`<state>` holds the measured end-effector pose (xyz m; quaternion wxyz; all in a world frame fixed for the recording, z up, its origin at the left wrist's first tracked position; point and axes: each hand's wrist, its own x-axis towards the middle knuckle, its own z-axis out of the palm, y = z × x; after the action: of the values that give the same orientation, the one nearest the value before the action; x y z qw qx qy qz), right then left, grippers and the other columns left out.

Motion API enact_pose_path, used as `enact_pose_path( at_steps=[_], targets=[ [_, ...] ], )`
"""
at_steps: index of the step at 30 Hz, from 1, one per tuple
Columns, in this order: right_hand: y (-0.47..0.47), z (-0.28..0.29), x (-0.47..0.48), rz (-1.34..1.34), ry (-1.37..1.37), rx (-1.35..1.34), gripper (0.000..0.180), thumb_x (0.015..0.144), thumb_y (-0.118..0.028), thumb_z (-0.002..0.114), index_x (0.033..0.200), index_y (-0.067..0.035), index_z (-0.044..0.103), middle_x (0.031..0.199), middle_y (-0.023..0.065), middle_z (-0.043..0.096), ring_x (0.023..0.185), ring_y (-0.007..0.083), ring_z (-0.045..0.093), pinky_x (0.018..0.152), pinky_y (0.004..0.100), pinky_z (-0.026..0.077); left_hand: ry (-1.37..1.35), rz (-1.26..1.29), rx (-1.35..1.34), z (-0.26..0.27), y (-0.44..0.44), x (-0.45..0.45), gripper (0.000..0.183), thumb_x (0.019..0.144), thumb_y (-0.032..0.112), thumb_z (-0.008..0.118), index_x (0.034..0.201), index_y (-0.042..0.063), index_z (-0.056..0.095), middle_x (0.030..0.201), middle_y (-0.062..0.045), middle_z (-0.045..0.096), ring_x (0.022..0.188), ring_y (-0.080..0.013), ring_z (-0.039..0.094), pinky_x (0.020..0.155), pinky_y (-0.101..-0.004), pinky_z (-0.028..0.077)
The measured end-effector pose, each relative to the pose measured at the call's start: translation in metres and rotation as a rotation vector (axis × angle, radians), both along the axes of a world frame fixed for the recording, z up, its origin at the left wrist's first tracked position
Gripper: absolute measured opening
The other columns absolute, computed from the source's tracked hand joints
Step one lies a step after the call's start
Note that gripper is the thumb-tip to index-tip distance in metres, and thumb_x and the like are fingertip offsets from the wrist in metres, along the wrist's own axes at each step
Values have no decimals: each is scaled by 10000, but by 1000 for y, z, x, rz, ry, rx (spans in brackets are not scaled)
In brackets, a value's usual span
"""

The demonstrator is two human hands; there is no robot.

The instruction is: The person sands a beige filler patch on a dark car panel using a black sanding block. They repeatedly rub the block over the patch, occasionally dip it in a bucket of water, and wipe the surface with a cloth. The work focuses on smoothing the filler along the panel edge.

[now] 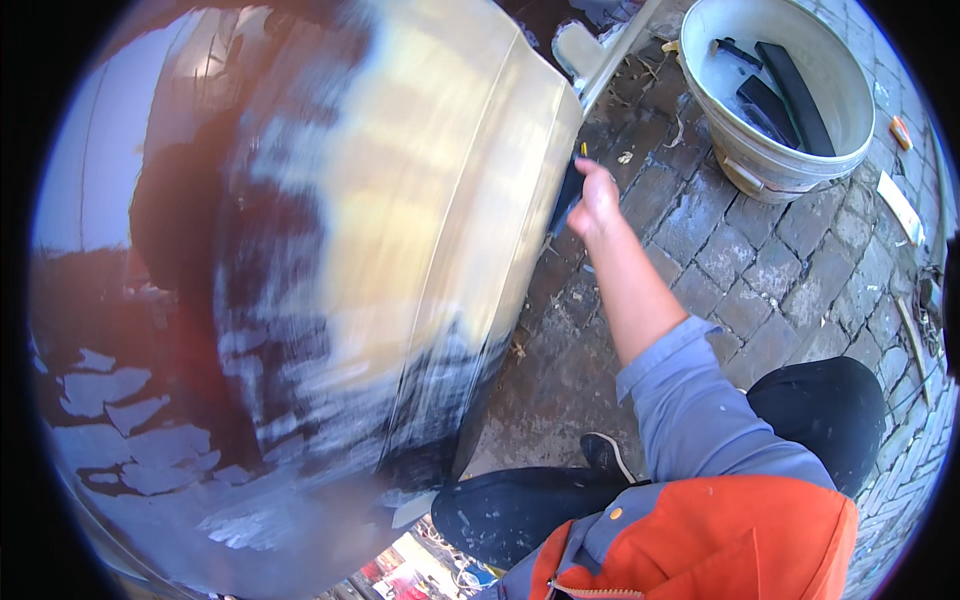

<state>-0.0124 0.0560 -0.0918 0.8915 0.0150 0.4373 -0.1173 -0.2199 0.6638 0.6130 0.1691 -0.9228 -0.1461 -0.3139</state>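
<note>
My right hand [596, 196] is at the lower edge of a car body panel [457, 210]. It grips a dark flat block [567, 196], partly hidden by the panel and the fingers; a small yellow bit shows at its top. Worn, dull patches of pale yellow filler or primer cover the panel's middle, with scuffed, whitish streaks along their borders. Glossy dark maroon paint [90, 315] surrounds them on the left, reflecting light. My left hand is out of view.
A white plastic bucket [705, 97] holds water and several black blocks [795, 97]. Uneven stone paving [750, 255] lies below, wet in places. An orange object [901, 133] and a white strip [900, 208] lie right of the bucket. My bent knees [517, 510] are close to the panel.
</note>
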Motion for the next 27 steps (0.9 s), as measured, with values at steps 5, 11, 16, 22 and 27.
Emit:
enact_pose_path(
  at_steps=[5,11,16,22,27],
  targets=[
    [-63,-19,24,-44,-66,-45,345,1053,-229,483,1212,38,634,1147,213,734,1020,374,739,949,570,600,12,46,-15,7,-1,-12,608,1009,426,739,1394,-39,669,1367,-299,676,1260,-385,652,1095,-467,498],
    [24,-13,-30,7,-151,78,406,1047,-268,428,1253,-5,660,1192,187,744,1066,334,737,1021,536,572,-6,179,26,1,-50,-16,629,1000,450,745,1397,-33,668,1349,-297,686,1245,-381,661,1085,-458,508],
    [-78,-28,15,7,-213,45,389,1054,-261,425,1194,17,658,1168,222,737,1079,368,728,1052,580,546,-9,152,31,1,-40,-19,620,1002,453,741,1391,-25,675,1337,-287,697,1231,-367,673,1072,-454,515],
    [-68,-36,13,5,-182,3,394,1101,-238,429,1309,37,619,1240,221,725,1126,375,724,1052,566,554,-28,180,31,1,-46,-26,611,1000,455,745,1376,-23,687,1318,-284,706,1209,-368,683,1056,-450,524],
    [-87,-39,22,82,-175,-4,335,1088,-196,465,1258,29,645,1172,208,740,1079,375,738,1003,605,571,-18,136,39,4,-39,-31,615,998,454,749,1383,-21,683,1302,-276,716,1183,-370,689,1046,-450,528]
  ],
)
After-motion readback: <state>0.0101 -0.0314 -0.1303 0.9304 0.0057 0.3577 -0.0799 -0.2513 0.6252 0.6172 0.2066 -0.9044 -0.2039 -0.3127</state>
